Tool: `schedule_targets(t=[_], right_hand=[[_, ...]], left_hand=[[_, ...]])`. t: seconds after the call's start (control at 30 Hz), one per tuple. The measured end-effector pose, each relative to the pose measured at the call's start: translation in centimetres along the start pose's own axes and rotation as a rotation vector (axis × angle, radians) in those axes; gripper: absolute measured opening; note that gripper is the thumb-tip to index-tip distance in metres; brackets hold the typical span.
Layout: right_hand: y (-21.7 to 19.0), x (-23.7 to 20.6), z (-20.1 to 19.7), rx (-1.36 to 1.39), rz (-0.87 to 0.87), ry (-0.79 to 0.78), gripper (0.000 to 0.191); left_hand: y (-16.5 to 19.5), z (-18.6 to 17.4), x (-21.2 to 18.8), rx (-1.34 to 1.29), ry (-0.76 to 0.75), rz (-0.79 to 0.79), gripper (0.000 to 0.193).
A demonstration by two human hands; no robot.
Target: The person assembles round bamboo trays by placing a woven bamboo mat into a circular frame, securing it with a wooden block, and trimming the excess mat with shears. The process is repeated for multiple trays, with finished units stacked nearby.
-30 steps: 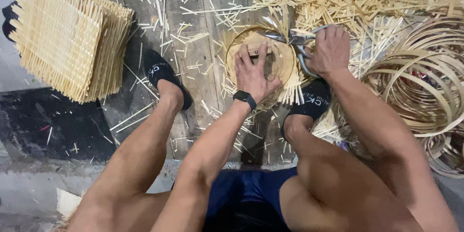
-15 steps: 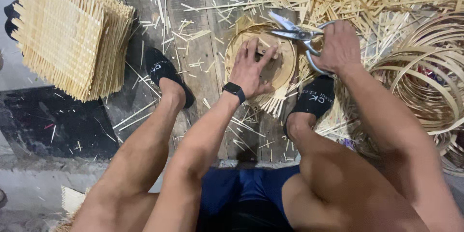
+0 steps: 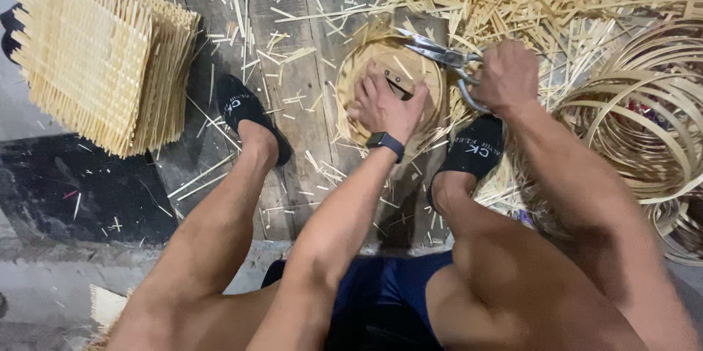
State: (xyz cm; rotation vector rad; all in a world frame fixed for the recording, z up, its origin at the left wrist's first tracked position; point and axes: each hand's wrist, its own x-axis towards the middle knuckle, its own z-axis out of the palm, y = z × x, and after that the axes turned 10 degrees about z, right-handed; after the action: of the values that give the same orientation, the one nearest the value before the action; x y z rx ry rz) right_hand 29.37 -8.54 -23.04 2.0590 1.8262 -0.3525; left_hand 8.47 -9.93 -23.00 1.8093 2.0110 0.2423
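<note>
Trimming a round woven bamboo mat on a plank floor.

Left of both hands stands a stack of square woven mats (image 3: 99,58); right of them, coiled bamboo hoops (image 3: 644,124). The round mat (image 3: 392,76) lies under the left hand (image 3: 384,102), pressed flat with spread fingers. The right hand (image 3: 505,76) is closed around the scissors (image 3: 439,54). Judged best: keep the mat pinned and cut just outside the rim.

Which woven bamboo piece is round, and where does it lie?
The round woven piece under the left hand; the stacked mats at far left are square.
</note>
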Motion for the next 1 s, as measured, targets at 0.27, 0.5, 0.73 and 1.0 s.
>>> schedule_targets(t=[0.27,0.5,0.73,1.0], right_hand=[[1.6,0.6,0.8,0.083,0.014,0.091,0.069],[3.6,-2.0,1.7,0.206,0.029,0.235,0.067],[1.3,-2.6,0.9,0.064,0.019,0.115,0.072],[3.1,-0.9,1.7,0.109,0.009,-0.055,0.035]], left_hand=[[-1.6,-0.6,-0.1,0.028,-0.092,0.299,0.105],[-1.4,-1.0,0.0,-0.015,-0.123,0.342,0.110],[-1.4,-1.4,0.1,0.033,-0.177,0.436,0.105],[-2.0,-3.6,1.0,0.017,-0.288,0.665,0.103]])
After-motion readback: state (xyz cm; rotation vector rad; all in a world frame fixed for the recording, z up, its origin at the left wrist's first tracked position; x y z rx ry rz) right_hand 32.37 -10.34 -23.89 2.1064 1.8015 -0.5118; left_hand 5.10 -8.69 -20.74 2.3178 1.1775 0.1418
